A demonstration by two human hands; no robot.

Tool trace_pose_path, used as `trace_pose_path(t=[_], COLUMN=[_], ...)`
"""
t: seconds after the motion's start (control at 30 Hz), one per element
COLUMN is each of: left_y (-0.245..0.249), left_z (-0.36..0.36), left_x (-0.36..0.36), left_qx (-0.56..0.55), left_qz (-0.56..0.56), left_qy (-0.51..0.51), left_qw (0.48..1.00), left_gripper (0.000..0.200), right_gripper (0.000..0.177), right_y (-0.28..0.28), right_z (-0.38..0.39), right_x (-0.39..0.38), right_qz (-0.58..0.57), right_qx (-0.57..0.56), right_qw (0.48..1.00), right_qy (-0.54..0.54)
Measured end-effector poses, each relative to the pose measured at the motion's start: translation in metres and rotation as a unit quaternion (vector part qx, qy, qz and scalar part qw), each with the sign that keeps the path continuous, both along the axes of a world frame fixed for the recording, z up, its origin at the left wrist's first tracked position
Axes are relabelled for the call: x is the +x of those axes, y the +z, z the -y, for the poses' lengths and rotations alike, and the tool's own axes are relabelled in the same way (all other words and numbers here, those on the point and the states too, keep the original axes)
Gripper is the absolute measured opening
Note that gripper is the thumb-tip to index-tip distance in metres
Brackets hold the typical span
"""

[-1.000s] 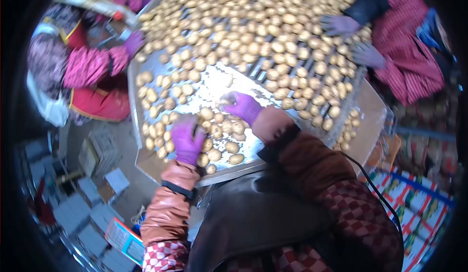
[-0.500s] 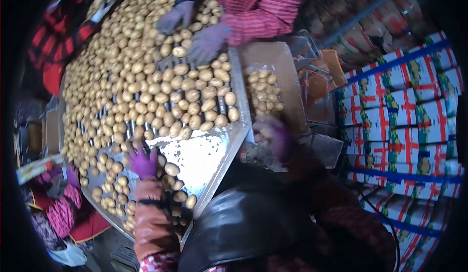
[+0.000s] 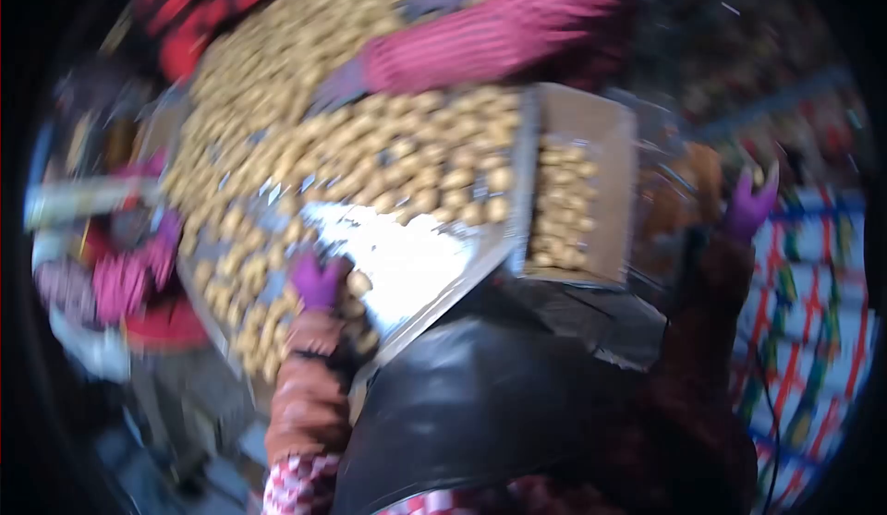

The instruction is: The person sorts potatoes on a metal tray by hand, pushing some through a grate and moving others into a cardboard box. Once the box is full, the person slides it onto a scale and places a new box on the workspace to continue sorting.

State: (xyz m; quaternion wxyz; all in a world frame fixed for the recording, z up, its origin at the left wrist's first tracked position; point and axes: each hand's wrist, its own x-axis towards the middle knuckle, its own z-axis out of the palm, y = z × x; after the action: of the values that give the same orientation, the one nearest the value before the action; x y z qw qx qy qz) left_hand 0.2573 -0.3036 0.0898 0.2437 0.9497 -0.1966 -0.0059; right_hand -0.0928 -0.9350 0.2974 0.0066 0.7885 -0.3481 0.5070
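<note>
My left hand [image 3: 317, 279], in a purple glove, rests among potatoes [image 3: 249, 284] at the near part of a metal sorting table [image 3: 383, 242]. Its fingers look spread, and a potato [image 3: 358, 282] lies just to its right. Far to the right, past an open cardboard box [image 3: 605, 182], my right hand [image 3: 753, 208] is raised in its purple glove. Two of its fingers stand apart in a V. A small yellowish spot shows between them, too blurred to name. Smaller potatoes [image 3: 559, 215] partly fill the box.
Across the table a person's pink checked sleeve [image 3: 453, 53] reaches over the potatoes. Another person in a red-and-black plaid sleeve [image 3: 199, 16] stands at the far left. A third person's pink sleeve [image 3: 129, 284] is at the left edge. Printed cartons [image 3: 804, 330] are stacked at right.
My right hand has swung from the box's near edge out to the far right. The view has shifted and blurred. My left hand stays among the potatoes. The person opposite reaches further across.
</note>
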Motion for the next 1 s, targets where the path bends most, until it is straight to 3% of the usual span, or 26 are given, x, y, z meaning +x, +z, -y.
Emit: trace_pose_path(t=[0.03, 0.07, 0.1, 0.13, 0.17, 0.2, 0.27, 0.3, 0.37, 0.47, 0.57, 0.63, 0.67, 0.7, 0.73, 0.77, 0.83, 0.9, 0.97, 1.0], left_y=[0.02, -0.015, -0.01, -0.004, 0.026, 0.027, 0.029, 0.045, 0.007, 0.004, -0.004, 0.031, 0.024, 0.018, 0.022, 0.02, 0.016, 0.019, 0.022, 0.032], left_z=[0.013, 0.005, 0.008, 0.013, 0.023, 0.004, -0.034, -0.049, -0.117, -0.153, -0.129, -0.092, -0.096, -0.1, -0.111, -0.122, -0.144, -0.159, -0.172, -0.175], left_x=[-0.013, -0.015, -0.031, -0.047, -0.061, -0.071, -0.087, -0.079, -0.112, -0.134, -0.137, -0.13, -0.139, -0.148, -0.143, -0.145, -0.149, -0.148, -0.137, -0.121], left_qx=[0.002, 0.006, -0.001, -0.008, 0.062, 0.083, 0.122, 0.049, 0.162, 0.129, 0.023, 0.048, 0.056, 0.065, 0.071, 0.069, 0.061, 0.051, 0.053, 0.031], left_qz=[-0.021, 0.077, 0.049, 0.019, 0.128, 0.141, 0.164, -0.168, 0.079, 0.086, 0.01, -0.083, -0.023, 0.038, -0.008, -0.012, -0.023, 0.016, -0.005, 0.001], left_qy=[0.028, 0.031, 0.008, -0.014, -0.089, -0.069, -0.046, 0.117, 0.177, 0.189, 0.26, 0.113, 0.031, -0.051, -0.049, 0.015, 0.139, 0.186, 0.195, 0.215], left_qw=[0.999, 0.997, 0.999, 1.0, 0.986, 0.984, 0.978, 0.978, 0.968, 0.97, 0.965, 0.989, 0.998, 0.996, 0.996, 0.997, 0.988, 0.981, 0.979, 0.976], left_gripper=[0.062, 0.062, 0.059, 0.057, 0.052, 0.054, 0.057, 0.064, 0.054, 0.049, 0.051, 0.058, 0.06, 0.062, 0.066, 0.067, 0.07, 0.054, 0.044, 0.025], right_gripper=[0.052, 0.05, 0.048, 0.049, 0.049, 0.049, 0.046, 0.043, 0.043, 0.043, 0.048, 0.051, 0.055, 0.06, 0.065, 0.074, 0.076, 0.076, 0.071, 0.068], right_y=[-0.029, -0.084, -0.139, -0.175, -0.17, -0.164, -0.162, -0.155, -0.159, -0.156, -0.149, -0.156, -0.165, -0.156, -0.19, -0.19, -0.195, -0.127, -0.199, -0.203], right_z=[-0.038, -0.061, -0.082, -0.124, -0.174, -0.226, -0.278, -0.3, -0.323, -0.36, -0.397, -0.421, -0.428, -0.437, -0.431, -0.435, -0.465, -0.523, -0.543, -0.559], right_x=[0.036, 0.058, 0.08, 0.106, 0.134, 0.162, 0.199, 0.216, 0.245, 0.281, 0.331, 0.38, 0.41, 0.434, 0.473, 0.493, 0.495, 0.444, 0.417, 0.392], right_qz=[0.036, -0.079, -0.181, -0.092, -0.133, -0.175, -0.193, -0.22, -0.23, -0.211, -0.272, -0.263, -0.268, -0.302, -0.304, -0.339, -0.41, -0.626, -0.527, -0.542], right_qx=[0.113, 0.076, 0.035, 0.257, 0.342, 0.425, 0.386, 0.356, 0.344, 0.402, 0.288, 0.327, 0.281, 0.33, 0.183, 0.13, 0.17, 0.132, 0.057, 0.008], right_qw=[0.988, 0.984, 0.965, 0.919, 0.865, 0.803, 0.737, 0.712, 0.668, 0.618, 0.645, 0.651, 0.681, 0.677, 0.763, 0.8, 0.812, 0.673, 0.69, 0.671], right_qy=[0.099, 0.139, 0.188, 0.285, 0.341, 0.38, 0.52, 0.564, 0.618, 0.642, 0.654, 0.632, 0.62, 0.585, 0.54, 0.477, 0.378, 0.372, 0.493, 0.506])
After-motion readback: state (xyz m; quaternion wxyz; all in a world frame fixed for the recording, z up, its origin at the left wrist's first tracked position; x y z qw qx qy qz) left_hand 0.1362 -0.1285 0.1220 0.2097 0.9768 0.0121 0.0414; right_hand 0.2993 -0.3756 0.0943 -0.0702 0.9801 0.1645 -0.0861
